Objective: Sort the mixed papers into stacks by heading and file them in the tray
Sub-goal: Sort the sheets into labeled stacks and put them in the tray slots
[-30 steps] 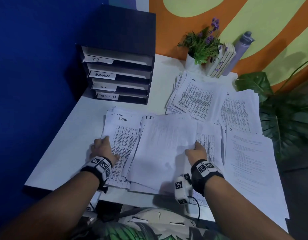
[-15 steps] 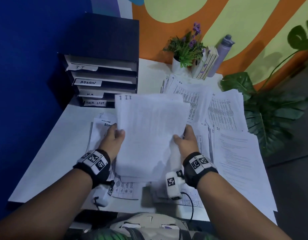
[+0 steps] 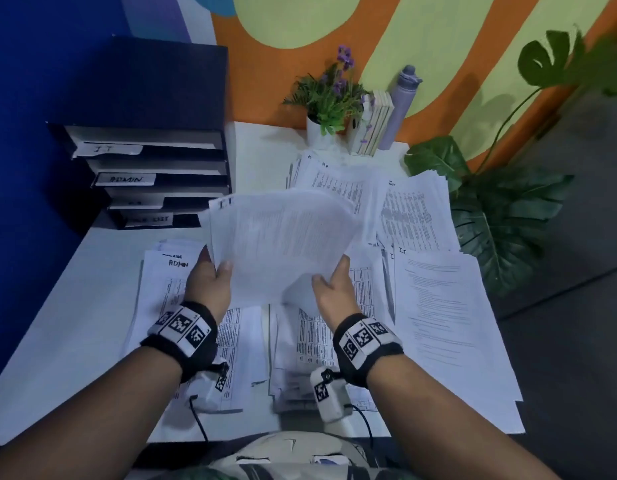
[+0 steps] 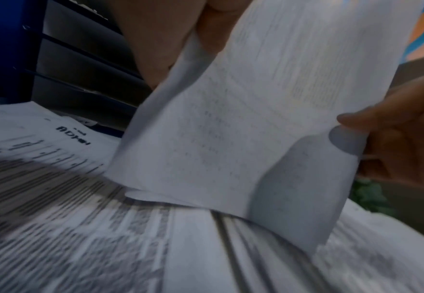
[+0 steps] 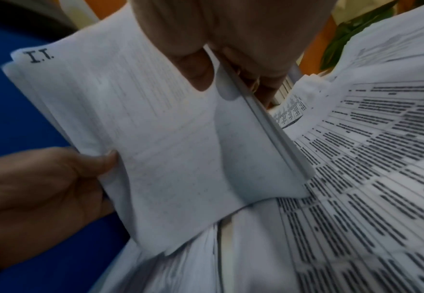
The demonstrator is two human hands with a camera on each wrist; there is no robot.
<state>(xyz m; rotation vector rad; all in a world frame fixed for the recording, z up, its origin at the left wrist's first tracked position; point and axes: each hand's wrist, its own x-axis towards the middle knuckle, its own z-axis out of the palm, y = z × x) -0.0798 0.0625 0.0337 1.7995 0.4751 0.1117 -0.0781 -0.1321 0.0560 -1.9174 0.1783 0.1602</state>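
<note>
A stack of white papers headed "I.T." [image 3: 282, 237] [image 5: 135, 111] [image 4: 243, 119] is raised above the desk, upright and bowed. My left hand [image 3: 211, 275] grips its left edge and my right hand [image 3: 333, 282] grips its right edge, thumbs on the front sheet. Its lower edge rests on the papers below in both wrist views. The dark filing tray [image 3: 154, 168] stands at the back left, its slots labelled IT, ADMIN, a blurred one and TASK LIST. An ADMIN pile [image 3: 161, 292] lies under my left hand.
More paper piles cover the white desk [image 3: 75, 306]: one at the back centre [image 3: 327, 178], one at the back right [image 3: 414, 213], an IT pile [image 3: 445, 323] at the right. A potted plant [image 3: 327, 98], books [image 3: 372, 126] and a grey bottle [image 3: 400, 105] stand at the back.
Both hands left the flat piles, took the I.T. stack by its sides and raised it upright. The stack now bows more and leans away from me.
</note>
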